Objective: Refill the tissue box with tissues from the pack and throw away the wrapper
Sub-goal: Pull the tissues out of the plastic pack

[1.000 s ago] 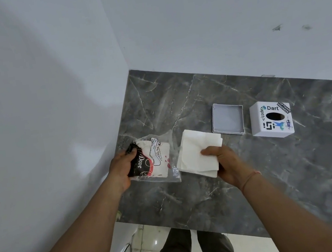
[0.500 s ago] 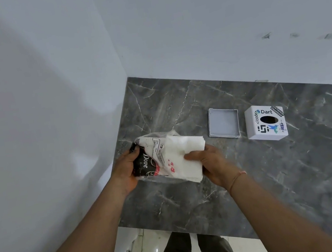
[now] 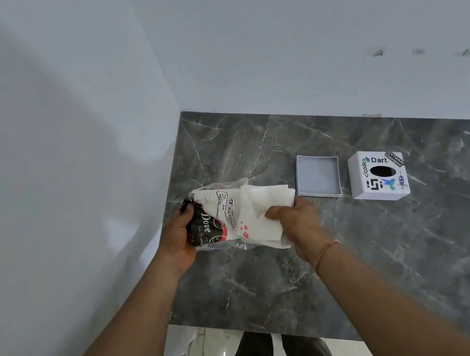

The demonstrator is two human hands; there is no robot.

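My left hand point(image 3: 177, 235) grips the left end of the tissue pack wrapper point(image 3: 218, 215), clear plastic with black and red print, lifted a little off the counter. Its right end overlaps a stack of white tissues point(image 3: 263, 213), which my right hand point(image 3: 295, 219) pinches at the right edge. The white tissue box point(image 3: 378, 175), covered in stickers and with a dark oval opening on top, stands at the right. Its grey square lid point(image 3: 318, 176) lies flat between the box and the tissues.
The grey marble counter point(image 3: 358, 251) sits in a corner, with white walls at the left and back. Its front edge is near my legs, and tiled floor shows below it.
The tissues lay flat beside the wrapper; now my right hand has lifted them left against the wrapper's open end. My left hand raised the wrapper off the counter.
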